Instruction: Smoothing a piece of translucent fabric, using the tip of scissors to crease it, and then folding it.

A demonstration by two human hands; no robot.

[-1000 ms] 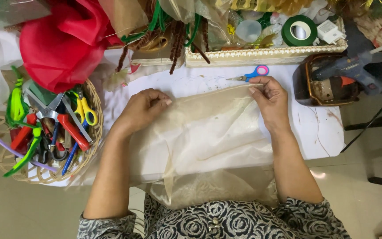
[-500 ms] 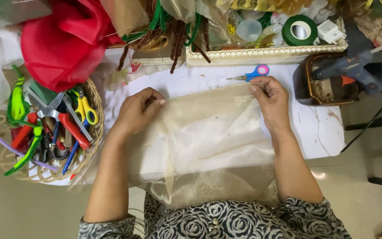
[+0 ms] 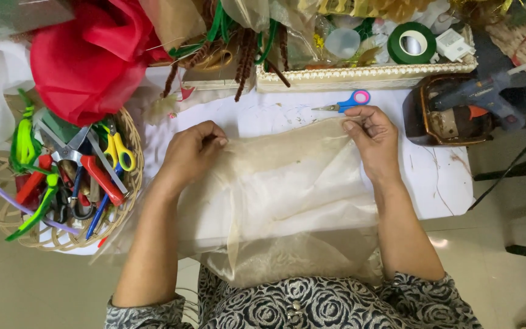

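Observation:
A sheer beige organza cloth (image 3: pixel 287 195) lies spread over the white table (image 3: pixel 439 183) and hangs off its near edge toward my lap. My left hand (image 3: pixel 193 152) pinches the cloth's far left edge, fingers curled around a fold. My right hand (image 3: pixel 372 137) grips the far right corner between thumb and fingers. Both hands hold the far edge taut. Small blue-and-pink scissors (image 3: pixel 343 102) lie just beyond my right hand.
A wicker basket (image 3: pixel 126 201) of scissors, pliers and pipe cleaners sits at left. Red fabric (image 3: pixel 86 58) is piled at the back left. A white tray (image 3: pixel 366 74) holds green tape (image 3: pixel 411 42). A glue gun (image 3: pixel 482 97) rests on a brown dish at right.
My left hand has slid right along the cloth's far edge and gathered a fold. My right hand keeps its grip on the corner, barely shifted.

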